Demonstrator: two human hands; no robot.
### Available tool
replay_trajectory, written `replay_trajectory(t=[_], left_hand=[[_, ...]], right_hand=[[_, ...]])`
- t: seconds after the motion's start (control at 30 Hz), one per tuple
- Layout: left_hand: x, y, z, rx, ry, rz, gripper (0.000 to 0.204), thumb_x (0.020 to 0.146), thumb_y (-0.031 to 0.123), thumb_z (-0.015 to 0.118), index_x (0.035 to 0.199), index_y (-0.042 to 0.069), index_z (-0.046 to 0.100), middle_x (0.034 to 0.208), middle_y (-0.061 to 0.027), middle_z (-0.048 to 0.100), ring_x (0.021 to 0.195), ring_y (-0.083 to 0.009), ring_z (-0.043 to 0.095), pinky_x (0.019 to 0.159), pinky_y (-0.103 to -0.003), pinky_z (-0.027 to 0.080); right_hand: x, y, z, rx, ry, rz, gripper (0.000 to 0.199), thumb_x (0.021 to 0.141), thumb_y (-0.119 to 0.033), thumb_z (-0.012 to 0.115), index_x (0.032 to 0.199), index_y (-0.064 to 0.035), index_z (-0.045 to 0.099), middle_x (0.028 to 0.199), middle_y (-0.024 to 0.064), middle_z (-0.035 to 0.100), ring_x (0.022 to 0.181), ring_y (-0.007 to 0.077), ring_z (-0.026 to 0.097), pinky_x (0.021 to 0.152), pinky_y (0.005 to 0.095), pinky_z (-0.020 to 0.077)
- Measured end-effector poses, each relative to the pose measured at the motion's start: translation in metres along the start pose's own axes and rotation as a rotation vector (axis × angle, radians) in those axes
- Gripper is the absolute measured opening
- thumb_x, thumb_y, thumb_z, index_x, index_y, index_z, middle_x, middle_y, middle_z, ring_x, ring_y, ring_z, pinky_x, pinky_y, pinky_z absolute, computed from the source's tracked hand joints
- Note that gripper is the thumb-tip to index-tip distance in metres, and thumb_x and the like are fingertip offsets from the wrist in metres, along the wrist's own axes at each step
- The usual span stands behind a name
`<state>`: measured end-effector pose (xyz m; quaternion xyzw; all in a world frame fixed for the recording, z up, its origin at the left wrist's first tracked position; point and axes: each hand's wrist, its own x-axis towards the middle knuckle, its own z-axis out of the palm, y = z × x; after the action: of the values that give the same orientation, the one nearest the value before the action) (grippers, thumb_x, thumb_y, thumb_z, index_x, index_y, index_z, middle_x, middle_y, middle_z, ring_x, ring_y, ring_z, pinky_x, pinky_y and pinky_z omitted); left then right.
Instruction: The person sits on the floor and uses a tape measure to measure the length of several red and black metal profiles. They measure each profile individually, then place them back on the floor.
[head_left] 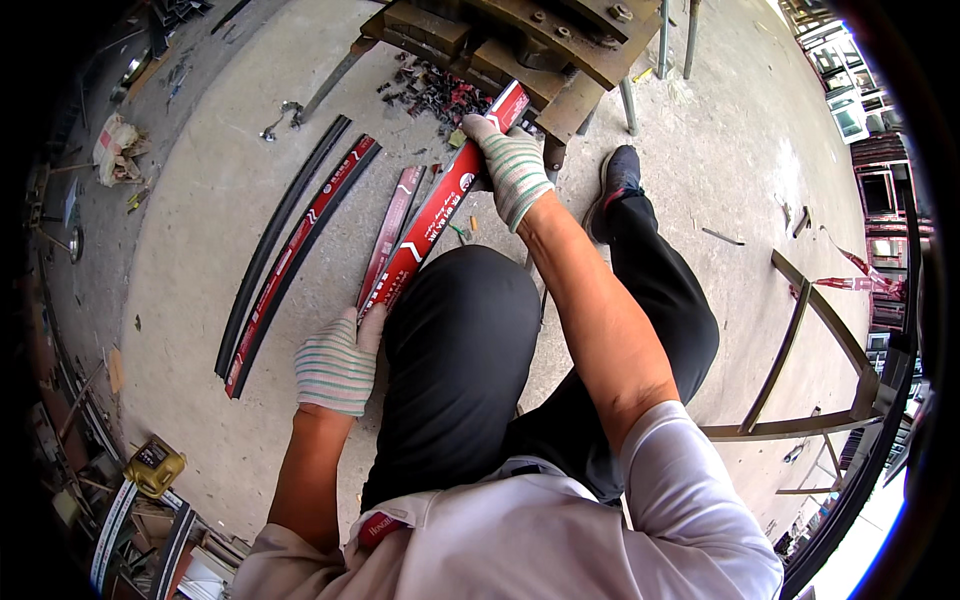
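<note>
A long metal profile strip with red printed film [440, 212] lies slantwise in front of me, its far end at the machine. My right hand [512, 168], in a striped knit glove, is closed around it near that far end. My left hand [342, 362], gloved alike, grips its near end beside my knee; some fingers are hidden. A shorter, duller red-filmed strip [392, 222] shows just left of it, its near end by my left hand. Farther left on the floor lie a black profile strip [275, 245] and a black strip with red film [305, 225], side by side.
A heavy rusty metal machine [560, 60] stands on legs ahead, with a heap of dark and red scraps [430, 95] under its edge. A metal frame [790, 420] lies at right. A yellow tool [155, 467] and more strips sit at lower left; a crumpled bag [118, 150] lies far left.
</note>
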<state>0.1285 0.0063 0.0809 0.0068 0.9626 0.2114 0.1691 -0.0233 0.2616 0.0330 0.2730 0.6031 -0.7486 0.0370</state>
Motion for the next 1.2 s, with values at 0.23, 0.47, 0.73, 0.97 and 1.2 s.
replay_trajectory(t=[0.23,0.47,0.73,0.97,1.2], left_hand=[[0.011,0.0,-0.015,-0.06,-0.077,-0.038,0.06,0.104,0.051,0.05,0.098,-0.006,0.069,0.087,-0.0331,0.067,0.088,-0.0485,0.067,0.078,-0.052,0.053],[0.024,0.001,-0.01,-0.008,-0.049,-0.001,0.057,0.104,0.05,0.05,0.096,-0.003,0.068,0.088,-0.033,0.067,0.087,-0.0483,0.067,0.077,-0.052,0.053],[0.035,0.01,-0.004,-0.017,-0.071,-0.014,0.058,0.104,0.051,0.046,0.098,-0.002,0.069,0.091,-0.033,0.068,0.09,-0.0486,0.067,0.08,-0.053,0.053],[0.052,0.028,-0.007,0.009,-0.068,0.019,0.063,0.103,0.054,0.044,0.101,-0.004,0.07,0.094,-0.0339,0.068,0.093,-0.0497,0.066,0.085,-0.053,0.052],[0.064,0.029,-0.006,0.011,-0.083,-0.007,0.06,0.104,0.053,0.043,0.109,-0.001,0.071,0.104,-0.0316,0.067,0.1,-0.0488,0.064,0.089,-0.052,0.05]], right_hand=[[0.002,-0.004,0.004,-0.002,0.015,0.02,0.037,0.087,-0.033,0.077,0.102,-0.002,0.065,0.082,0.0071,0.067,0.059,0.0166,0.064,0.05,0.0311,0.0555],[0.014,0.013,-0.005,0.028,0.022,-0.055,0.048,0.09,-0.046,0.076,0.108,-0.0033,0.064,0.088,0.005,0.067,0.069,0.0143,0.064,0.057,0.0315,0.0561],[-0.014,0.021,-0.002,0.077,-0.086,0.014,0.047,0.095,-0.045,0.072,0.115,-0.0028,0.066,0.095,0.0061,0.07,0.073,0.0148,0.066,0.061,0.031,0.0573],[-0.026,0.027,-0.005,0.057,-0.122,-0.042,0.046,0.096,-0.047,0.07,0.108,-0.0022,0.065,0.085,0.0057,0.067,0.062,0.0128,0.06,0.055,0.0285,0.0529],[-0.03,0.026,-0.007,-0.036,-0.159,-0.005,0.045,0.099,-0.046,0.065,0.109,-0.0021,0.064,0.085,0.0049,0.064,0.062,0.0121,0.059,0.056,0.0278,0.0516]])
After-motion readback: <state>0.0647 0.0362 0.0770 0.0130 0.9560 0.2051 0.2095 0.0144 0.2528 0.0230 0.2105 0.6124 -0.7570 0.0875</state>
